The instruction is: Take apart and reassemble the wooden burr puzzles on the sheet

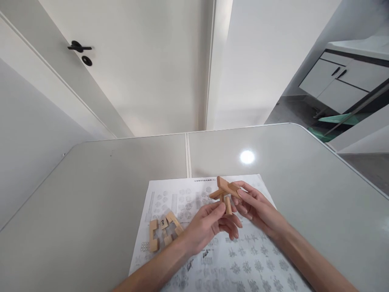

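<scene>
Several notched wooden puzzle pieces are joined into a cross-shaped assembly (224, 185), held up over a printed sheet. My left hand (209, 221) pinches an upright piece at the bottom of the assembly between thumb and fingers. On the other side, my right hand (252, 202) grips the end of a piece at its right. On the sheet to the left lie loose notched wooden pieces (153, 236), one marked with a "3" (164, 222). My left forearm partly covers the nearest of them.
The printed instruction sheet (249, 243), with rows of small diagrams, lies on a grey table (91, 202) with a seam down its middle. Beyond the far edge stand a white door (146, 73) and a wall. A white cabinet (343, 77) is at the far right.
</scene>
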A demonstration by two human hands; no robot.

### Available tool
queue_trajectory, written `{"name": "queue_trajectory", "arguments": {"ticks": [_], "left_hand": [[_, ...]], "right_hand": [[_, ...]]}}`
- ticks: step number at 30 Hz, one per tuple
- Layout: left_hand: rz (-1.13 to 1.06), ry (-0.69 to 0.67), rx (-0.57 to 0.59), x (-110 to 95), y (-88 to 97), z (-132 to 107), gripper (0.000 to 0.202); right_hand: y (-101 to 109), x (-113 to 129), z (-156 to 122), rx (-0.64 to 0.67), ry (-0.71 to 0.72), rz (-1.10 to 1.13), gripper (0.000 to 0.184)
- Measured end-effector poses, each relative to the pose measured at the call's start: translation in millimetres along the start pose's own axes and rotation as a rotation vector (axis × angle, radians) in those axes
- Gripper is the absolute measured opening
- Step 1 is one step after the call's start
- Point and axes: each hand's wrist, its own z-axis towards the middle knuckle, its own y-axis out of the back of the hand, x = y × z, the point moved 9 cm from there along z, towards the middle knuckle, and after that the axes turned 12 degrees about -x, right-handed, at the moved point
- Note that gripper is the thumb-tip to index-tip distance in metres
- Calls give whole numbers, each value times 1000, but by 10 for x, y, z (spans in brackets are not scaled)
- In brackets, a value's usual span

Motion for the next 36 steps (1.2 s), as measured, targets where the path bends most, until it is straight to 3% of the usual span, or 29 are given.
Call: {"name": "queue_trajectory", "arguments": {"ticks": [24,30,36], "left_hand": [[74,-12,24,1,36,-34,38],[124,13,95,32,-56,-90,40],[99,6,67,40,-61,-71,41]], "right_hand": [[-28,54,11,31,99,-191,32],[-139,2,-40,110,6,-224,33],[-127,2,-40,115,17,-188,32]]}}
